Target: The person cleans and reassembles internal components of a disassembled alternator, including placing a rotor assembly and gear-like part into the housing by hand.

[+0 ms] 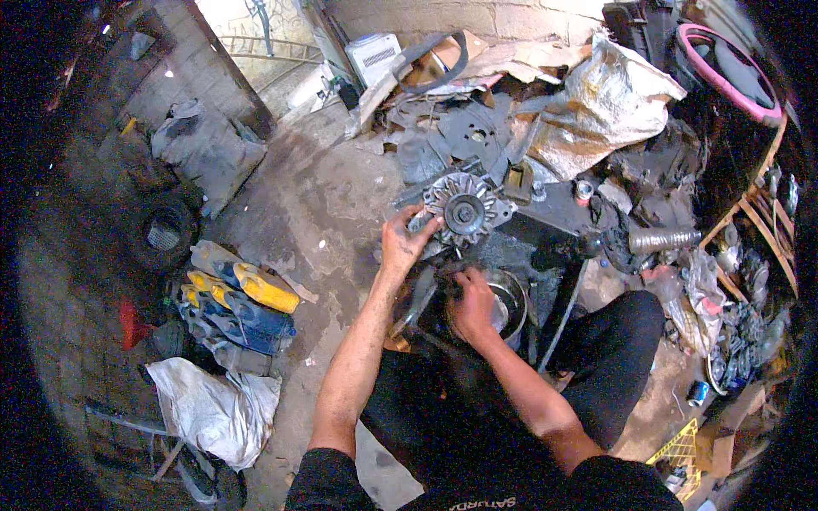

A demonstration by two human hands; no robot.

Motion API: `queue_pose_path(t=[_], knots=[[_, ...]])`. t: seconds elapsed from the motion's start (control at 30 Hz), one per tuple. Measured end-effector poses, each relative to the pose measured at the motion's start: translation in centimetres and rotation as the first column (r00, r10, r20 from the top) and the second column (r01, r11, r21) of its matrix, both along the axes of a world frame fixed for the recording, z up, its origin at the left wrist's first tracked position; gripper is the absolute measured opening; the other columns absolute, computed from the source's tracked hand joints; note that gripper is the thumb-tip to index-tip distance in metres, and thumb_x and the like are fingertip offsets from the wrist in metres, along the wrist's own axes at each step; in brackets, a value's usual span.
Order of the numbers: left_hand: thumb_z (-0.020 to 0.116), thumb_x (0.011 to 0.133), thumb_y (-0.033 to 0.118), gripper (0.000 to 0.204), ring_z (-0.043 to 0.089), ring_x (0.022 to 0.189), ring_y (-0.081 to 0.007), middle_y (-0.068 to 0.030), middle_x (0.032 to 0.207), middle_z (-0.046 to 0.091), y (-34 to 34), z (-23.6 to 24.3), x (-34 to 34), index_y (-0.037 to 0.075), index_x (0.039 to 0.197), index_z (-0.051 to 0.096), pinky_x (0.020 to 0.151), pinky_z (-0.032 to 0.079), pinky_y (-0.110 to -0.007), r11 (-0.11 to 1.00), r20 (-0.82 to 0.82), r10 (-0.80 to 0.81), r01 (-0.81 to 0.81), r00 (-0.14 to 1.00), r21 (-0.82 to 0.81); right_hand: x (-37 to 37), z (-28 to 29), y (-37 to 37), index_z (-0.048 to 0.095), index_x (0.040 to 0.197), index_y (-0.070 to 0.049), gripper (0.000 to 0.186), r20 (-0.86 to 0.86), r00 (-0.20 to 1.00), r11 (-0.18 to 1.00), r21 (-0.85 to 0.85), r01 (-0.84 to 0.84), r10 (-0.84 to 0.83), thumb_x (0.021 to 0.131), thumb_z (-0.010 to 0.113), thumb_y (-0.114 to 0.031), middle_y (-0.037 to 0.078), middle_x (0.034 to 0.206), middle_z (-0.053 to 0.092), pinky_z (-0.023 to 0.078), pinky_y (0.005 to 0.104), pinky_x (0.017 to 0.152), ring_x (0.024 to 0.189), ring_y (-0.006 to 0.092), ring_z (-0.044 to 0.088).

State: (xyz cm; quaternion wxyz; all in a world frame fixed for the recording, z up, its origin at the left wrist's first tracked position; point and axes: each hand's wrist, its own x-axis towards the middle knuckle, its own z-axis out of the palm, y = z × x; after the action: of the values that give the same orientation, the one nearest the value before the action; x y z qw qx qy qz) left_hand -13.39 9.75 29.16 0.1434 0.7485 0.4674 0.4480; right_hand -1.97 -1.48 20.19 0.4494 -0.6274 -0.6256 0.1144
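My left hand [406, 243] grips an alternator [464, 215] by its left edge, the thumb pressed near the finned fan. The fan and the round pulley at its centre face up. Below it, my right hand [474, 308] is closed, with the fingers curled round something dark whose kind I cannot make out. That hand is over the left side of a round metal pan [521, 298] between my legs and hides part of it. Dark, wet-looking grime covers the surface under the alternator.
Scrap metal and a white sack [588, 111] are heaped at the back. A plastic bottle [665, 239] and an open can [584, 191] lie to the right. Blue-and-yellow footwear or gloves [243, 294], a pale sack [217, 409] and a tire [162, 234] are at the left.
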Motion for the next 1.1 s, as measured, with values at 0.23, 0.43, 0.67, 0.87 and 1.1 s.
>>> queue_pose_path(t=[0.23, 0.43, 0.67, 0.87, 1.1], knots=[[0.077, 0.078, 0.029, 0.051, 0.064, 0.102, -0.0231, -0.0166, 0.108, 0.068, 0.0, 1.1, -0.4, -0.002, 0.115, 0.063, 0.09, 0.049, -0.035, 0.962, 0.066, -0.174, 0.184, 0.983, -0.203, 2.6, 2.9, 2.4, 0.064, 0.104, -0.007, 0.046, 0.074, 0.98, 0.928, 0.34, 0.151, -0.187, 0.06, 0.07, 0.002, 0.016, 0.095, 0.056, 0.047, 0.0427, 0.081, 0.096, 0.0355, 0.056], [0.073, 0.081, 0.017, 0.042, 0.064, 0.1, -0.019, -0.0125, 0.111, 0.067, 0.2, 0.3, -3.1, 0.004, 0.12, 0.061, 0.085, 0.051, -0.032, 0.942, 0.047, -0.253, 0.257, 0.966, -0.216, 5.7, 3.6, -0.6, 0.063, 0.106, -0.005, 0.044, -0.119, 0.984, 0.979, 0.146, 0.146, -0.129, 0.062, 0.067, -0.001, 0.018, 0.101, 0.055, 0.047, 0.045, 0.085, 0.098, 0.0373, 0.055], [0.067, 0.087, 0.011, 0.027, 0.061, 0.067, -0.0118, -0.006, 0.093, 0.069, 1.8, -1.3, -2.8, 0.001, 0.112, 0.063, 0.062, 0.05, -0.027, 0.896, 0.262, -0.291, 0.358, 0.92, -0.264, 4.7, 1.2, 1.5, 0.058, 0.109, -0.001, 0.048, -0.074, 0.981, 0.953, 0.234, 0.191, -0.178, 0.063, 0.067, 0.001, 0.019, 0.101, 0.056, 0.045, 0.0467, 0.087, 0.102, 0.0408, 0.053], [0.065, 0.09, 0.025, 0.033, 0.063, 0.094, -0.0175, -0.0071, 0.105, 0.068, 1.3, -0.2, -4.8, 0.002, 0.112, 0.065, 0.086, 0.049, -0.033, 0.846, 0.316, -0.268, 0.379, 0.91, -0.376, 1.9, 6.3, -0.6, 0.06, 0.108, -0.004, 0.051, 0.112, 0.993, 0.963, 0.265, -0.055, 0.026, 0.058, 0.072, -0.003, 0.016, 0.102, 0.057, 0.043, 0.046, 0.092, 0.103, 0.0356, 0.054], [0.059, 0.092, 0.012, 0.03, 0.06, 0.098, -0.0152, -0.0079, 0.107, 0.067, 3.5, -3.0, -7.4, -0.001, 0.118, 0.061, 0.09, 0.047, -0.03, 0.83, 0.303, -0.346, 0.441, 0.888, -0.343, -2.3, 9.9, 7.7, 0.064, 0.102, -0.001, 0.027, 0.639, 0.764, 0.946, 0.294, -0.137, -0.088, 0.08, 0.054, -0.014, 0.015, 0.111, 0.06, 0.042, 0.0438, 0.093, 0.107, 0.0299, 0.054]])
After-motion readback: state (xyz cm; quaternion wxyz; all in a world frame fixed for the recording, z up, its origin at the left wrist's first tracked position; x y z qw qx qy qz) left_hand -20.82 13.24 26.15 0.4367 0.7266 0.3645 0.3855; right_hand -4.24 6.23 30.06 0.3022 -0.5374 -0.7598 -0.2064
